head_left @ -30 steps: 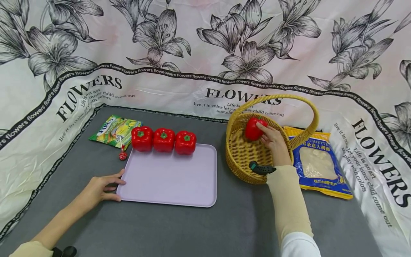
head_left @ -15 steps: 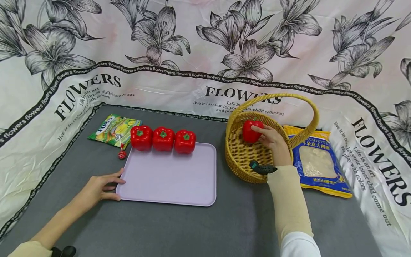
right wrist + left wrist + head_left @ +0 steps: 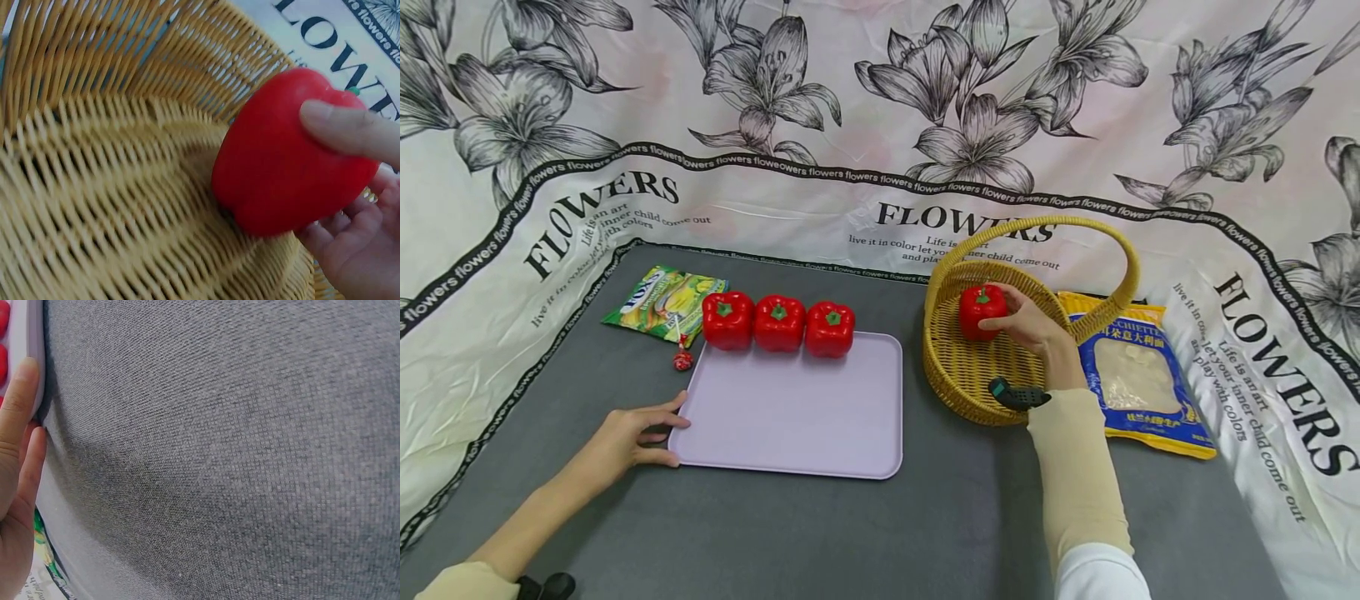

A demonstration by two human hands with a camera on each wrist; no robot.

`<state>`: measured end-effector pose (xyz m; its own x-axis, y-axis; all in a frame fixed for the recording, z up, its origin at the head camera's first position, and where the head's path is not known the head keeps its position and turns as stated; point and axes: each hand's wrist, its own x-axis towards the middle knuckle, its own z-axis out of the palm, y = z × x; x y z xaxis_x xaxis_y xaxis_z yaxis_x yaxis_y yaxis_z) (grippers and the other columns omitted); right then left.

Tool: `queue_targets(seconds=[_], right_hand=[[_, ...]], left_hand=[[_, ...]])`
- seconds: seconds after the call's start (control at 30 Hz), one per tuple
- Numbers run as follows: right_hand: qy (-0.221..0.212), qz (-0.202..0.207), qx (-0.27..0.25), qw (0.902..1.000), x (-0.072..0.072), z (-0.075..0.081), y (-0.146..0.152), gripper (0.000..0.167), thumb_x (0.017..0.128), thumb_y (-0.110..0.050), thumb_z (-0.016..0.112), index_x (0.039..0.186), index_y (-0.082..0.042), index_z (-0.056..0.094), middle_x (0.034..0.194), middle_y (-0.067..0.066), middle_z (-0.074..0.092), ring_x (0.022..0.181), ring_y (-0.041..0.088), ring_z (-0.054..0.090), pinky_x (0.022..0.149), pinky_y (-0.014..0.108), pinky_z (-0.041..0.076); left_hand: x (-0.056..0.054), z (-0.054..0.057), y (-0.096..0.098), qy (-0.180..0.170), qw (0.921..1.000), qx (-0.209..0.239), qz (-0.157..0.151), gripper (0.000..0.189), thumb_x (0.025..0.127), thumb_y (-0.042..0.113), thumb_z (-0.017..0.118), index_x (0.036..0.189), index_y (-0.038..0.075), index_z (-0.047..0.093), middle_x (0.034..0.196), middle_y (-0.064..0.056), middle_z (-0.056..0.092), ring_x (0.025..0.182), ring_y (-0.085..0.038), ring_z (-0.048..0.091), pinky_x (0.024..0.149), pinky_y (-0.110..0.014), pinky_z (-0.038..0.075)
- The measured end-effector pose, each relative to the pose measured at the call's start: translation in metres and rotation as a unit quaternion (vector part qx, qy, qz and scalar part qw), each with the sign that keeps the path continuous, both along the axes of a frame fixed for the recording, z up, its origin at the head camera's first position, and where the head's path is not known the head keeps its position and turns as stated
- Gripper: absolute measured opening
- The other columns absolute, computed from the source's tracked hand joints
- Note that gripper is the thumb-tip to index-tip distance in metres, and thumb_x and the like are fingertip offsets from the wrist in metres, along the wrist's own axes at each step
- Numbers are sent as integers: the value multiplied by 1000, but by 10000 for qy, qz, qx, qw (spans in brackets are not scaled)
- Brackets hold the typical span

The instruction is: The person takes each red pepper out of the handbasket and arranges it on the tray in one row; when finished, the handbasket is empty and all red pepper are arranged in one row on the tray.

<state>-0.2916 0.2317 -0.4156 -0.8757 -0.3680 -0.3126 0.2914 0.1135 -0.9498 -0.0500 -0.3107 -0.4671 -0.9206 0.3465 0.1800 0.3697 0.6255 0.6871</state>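
Note:
In the head view my right hand point(image 3: 1037, 329) grips a red bell pepper point(image 3: 979, 313) inside a yellow wicker basket point(image 3: 934, 358). Seen from the right wrist, the thumb lies across the side of the pepper point(image 3: 287, 162), the other fingers are behind it, and its lower end is close over the woven bottom. My left hand point(image 3: 625, 437) touches the left edge of a pale purple tray point(image 3: 797, 417) with extended fingers. Three more red bell peppers point(image 3: 778, 323) stand in a row along the tray's far edge, green stems up.
A green and yellow candy bag point(image 3: 666, 304) lies behind the tray's left corner, with a red-wrapped lollipop point(image 3: 682, 358) by it. A blue and yellow pasta bag point(image 3: 1138, 375) is right of the basket. The basket's tall handle point(image 3: 1131, 267) arches over its right side.
My right hand has shifted the bell pepper slightly left and nearer within the basket, turning it so its stem shows. The left hand and tray stay in place.

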Motion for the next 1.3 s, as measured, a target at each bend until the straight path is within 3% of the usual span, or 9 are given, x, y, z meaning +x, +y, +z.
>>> queue_targets(seconds=[0.23,0.33,0.47,0.53,0.63,0.83,1.0,1.3], right_hand=[[209,295,-27,9993,4,-5,6,87,88,12,58,154,-20,12,156,14,19,139,34,23,112,48,26],[284,357,-80,9989,5,-8,8,84,89,11,58,155,-20,15,157,12,19,138,32,24,112,45,27],[450,299,-301,9981,6,-9,9,78,90,10,57,154,-15,20,156,10,21,134,26,30,105,32,40],[548,276,-398,9973,5,-9,10,77,89,11,58,153,-12,21,154,9,25,129,23,36,97,26,46],[655,270,-410,9966,3,-10,11,76,87,12,60,151,-7,25,147,8,36,123,18,44,92,23,49],[565,491,-450,9962,6,-8,15,71,87,11,62,149,-4,30,129,0,52,114,13,53,91,25,50],[404,591,-635,9954,8,-6,19,64,88,15,58,144,-7,37,122,-2,58,111,13,57,90,27,51],[404,621,-977,9925,18,4,18,66,89,13,57,147,-7,32,122,-2,57,110,12,57,89,25,51]], left_hand=[[0,-1,0,-26,10000,18,-13,46,60,8,87,101,-4,71,128,-34,50,114,14,37,69,-20,56],[0,-1,0,-15,10000,6,-1,46,60,8,87,101,-4,71,128,-34,50,117,2,47,69,-23,57],[0,-1,0,-45,10000,-49,25,46,60,8,87,101,-4,71,129,-34,50,116,-11,52,69,-28,57],[0,-1,1,-74,9999,-91,39,46,60,7,87,101,-4,71,129,-33,50,116,-12,52,69,-28,57],[0,0,1,-105,9999,-85,49,46,60,7,87,102,-3,71,129,-33,50,116,-9,51,70,-29,57],[1,-2,0,18,10000,69,-37,46,59,8,87,101,-4,71,128,-34,50,113,16,36,69,-22,56],[1,-4,0,82,9999,129,-41,46,58,8,88,100,-4,70,127,-35,50,113,17,36,70,-12,52],[1,-4,0,116,9998,156,-62,47,58,7,88,100,-4,70,127,-35,50,113,18,35,71,-11,52]])
